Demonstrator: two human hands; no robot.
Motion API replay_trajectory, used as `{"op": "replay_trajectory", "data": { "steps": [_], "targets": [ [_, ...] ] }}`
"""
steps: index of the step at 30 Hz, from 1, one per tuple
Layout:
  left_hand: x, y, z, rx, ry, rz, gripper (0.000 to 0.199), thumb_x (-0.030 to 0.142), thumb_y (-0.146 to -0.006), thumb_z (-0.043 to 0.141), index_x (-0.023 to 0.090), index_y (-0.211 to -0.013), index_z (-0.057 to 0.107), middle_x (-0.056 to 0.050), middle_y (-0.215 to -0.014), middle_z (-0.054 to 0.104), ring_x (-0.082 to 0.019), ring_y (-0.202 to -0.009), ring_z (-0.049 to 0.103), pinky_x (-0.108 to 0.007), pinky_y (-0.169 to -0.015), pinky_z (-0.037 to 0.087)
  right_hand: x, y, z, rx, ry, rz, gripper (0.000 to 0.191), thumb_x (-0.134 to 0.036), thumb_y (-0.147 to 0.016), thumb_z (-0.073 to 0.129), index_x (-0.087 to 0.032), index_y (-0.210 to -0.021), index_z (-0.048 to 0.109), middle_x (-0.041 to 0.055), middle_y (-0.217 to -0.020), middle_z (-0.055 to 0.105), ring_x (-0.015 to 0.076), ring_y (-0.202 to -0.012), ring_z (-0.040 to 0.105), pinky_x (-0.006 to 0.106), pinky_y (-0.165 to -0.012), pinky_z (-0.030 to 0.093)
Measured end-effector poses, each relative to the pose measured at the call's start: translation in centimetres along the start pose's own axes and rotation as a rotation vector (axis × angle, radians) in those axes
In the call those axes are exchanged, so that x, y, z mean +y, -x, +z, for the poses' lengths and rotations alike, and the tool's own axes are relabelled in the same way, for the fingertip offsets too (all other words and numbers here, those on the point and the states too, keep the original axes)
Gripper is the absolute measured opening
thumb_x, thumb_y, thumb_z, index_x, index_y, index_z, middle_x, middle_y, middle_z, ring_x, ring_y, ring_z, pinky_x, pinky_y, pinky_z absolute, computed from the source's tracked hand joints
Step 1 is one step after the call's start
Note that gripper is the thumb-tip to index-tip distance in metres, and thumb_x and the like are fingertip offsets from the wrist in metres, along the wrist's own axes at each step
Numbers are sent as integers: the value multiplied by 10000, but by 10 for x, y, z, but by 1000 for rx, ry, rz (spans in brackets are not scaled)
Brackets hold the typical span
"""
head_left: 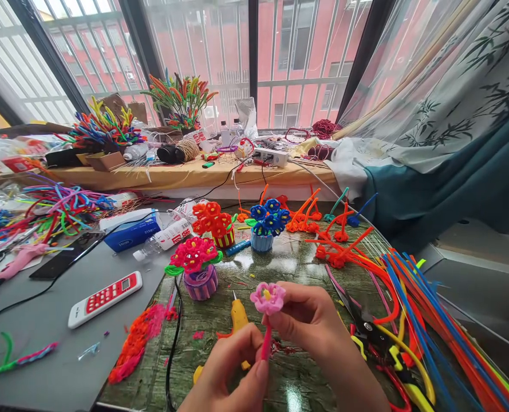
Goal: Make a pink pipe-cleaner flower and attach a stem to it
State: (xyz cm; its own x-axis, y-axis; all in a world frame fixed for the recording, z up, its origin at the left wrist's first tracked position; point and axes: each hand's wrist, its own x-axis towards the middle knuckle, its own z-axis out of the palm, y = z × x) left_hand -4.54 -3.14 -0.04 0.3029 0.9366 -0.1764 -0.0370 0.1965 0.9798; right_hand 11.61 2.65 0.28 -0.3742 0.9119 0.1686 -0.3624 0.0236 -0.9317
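A pink pipe-cleaner flower [268, 298] with a yellow centre is held upright at the lower middle. My right hand [308, 315] pinches it at the underside of its petals. Lower down, the fingers of my left hand [237, 366] are closed on its pink stem [266, 342]. Behind my left hand lies a yellow glue gun [238, 313], partly covered. Beyond the hands stand small pots of pipe-cleaner flowers: pink [194, 255], red [213, 220] and blue [269, 217].
Black scissors [366, 327] and long pipe cleaners [443, 320] lie at the right, orange flower pieces [338, 252] behind. At left are a red-and-white remote [106, 298], a plastic bottle [168, 236] and a blue box [133, 232]. A black cable [176, 337] crosses the table.
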Motion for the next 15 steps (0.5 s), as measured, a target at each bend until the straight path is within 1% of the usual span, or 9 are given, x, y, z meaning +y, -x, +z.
{"op": "replay_trajectory", "data": {
  "steps": [4,7,9,11,13,15],
  "targets": [
    [-5,-12,-6,62,-151,43,434,621,-866,561,208,-740,508,43,-659,393,-122,-599,325,-245,-543,265,1,-10,-1,38,23,-52,144,-354,-804,805,-212,-826,802,12,-765,706,148,-741,661,216,-702,532],
    [-1,-29,-6,113,-296,105,368,505,-910,524,207,-702,470,45,-648,387,-123,-601,326,-246,-543,265,1,-24,-5,87,61,-99,126,-339,-806,798,-217,-837,797,30,-841,748,168,-789,677,238,-717,538],
    [4,-44,-4,164,-341,182,364,438,-916,513,209,-647,426,53,-609,369,-121,-590,320,-251,-544,260,0,-37,-9,127,81,-115,129,-337,-791,799,-214,-827,793,24,-797,744,157,-734,660,235,-666,523],
    [8,-59,-3,211,-324,242,361,411,-888,547,210,-618,416,57,-594,365,-120,-587,322,-251,-544,264,-2,-51,-14,209,109,-122,161,-348,-750,811,-196,-798,786,4,-660,687,133,-603,592,215,-528,457],
    [9,-73,-3,237,-300,264,353,406,-871,569,208,-615,428,61,-598,363,-117,-587,320,-247,-541,268,-5,-64,-19,253,114,-116,181,-345,-708,825,-181,-761,768,5,-658,675,131,-590,566,224,-518,441],
    [8,-83,-3,262,-278,283,346,406,-871,578,201,-622,453,58,-605,388,-115,-592,339,-241,-549,287,-7,-74,-24,267,112,-125,196,-354,-692,824,-175,-707,746,-11,-612,636,116,-553,521,226,-505,415]
  ]
}}
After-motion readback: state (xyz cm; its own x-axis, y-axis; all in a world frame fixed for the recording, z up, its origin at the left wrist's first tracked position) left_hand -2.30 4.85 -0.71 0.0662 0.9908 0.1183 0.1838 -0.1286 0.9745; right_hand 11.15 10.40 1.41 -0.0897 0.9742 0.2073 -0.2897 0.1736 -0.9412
